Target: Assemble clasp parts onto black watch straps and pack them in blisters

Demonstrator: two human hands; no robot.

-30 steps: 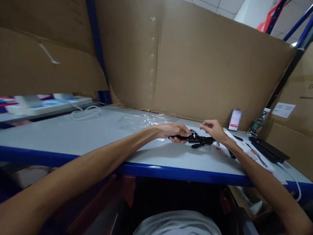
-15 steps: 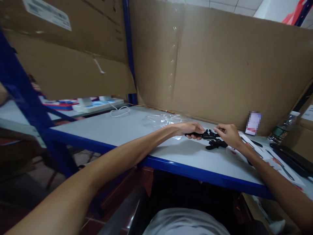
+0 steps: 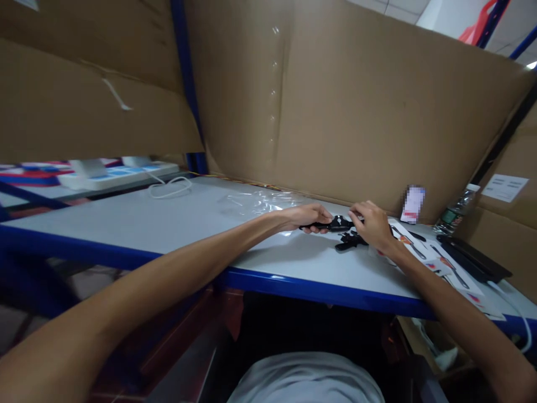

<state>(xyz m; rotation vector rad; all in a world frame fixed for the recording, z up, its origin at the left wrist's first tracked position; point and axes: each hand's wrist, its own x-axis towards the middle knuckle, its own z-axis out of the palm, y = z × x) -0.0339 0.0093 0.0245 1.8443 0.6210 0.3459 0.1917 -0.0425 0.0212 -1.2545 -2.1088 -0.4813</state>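
1. Pinching a black tool (image 3: 340,225) from both ends, the left hand (image 3: 308,217) is closed around its handle and the right hand (image 3: 371,225) nips its head. The tool sits just right of frame centre, low over the grey table (image 3: 168,218).
2. It looks rigid, light and hinged, so loose limbs may swing. The handle seems the surest hold.
3. Both forearms stretch far forward, wrists low.
4. Clear plastic wrap (image 3: 260,200) lies frame-left of the hands, and printed sheets (image 3: 436,263) lie frame-right.
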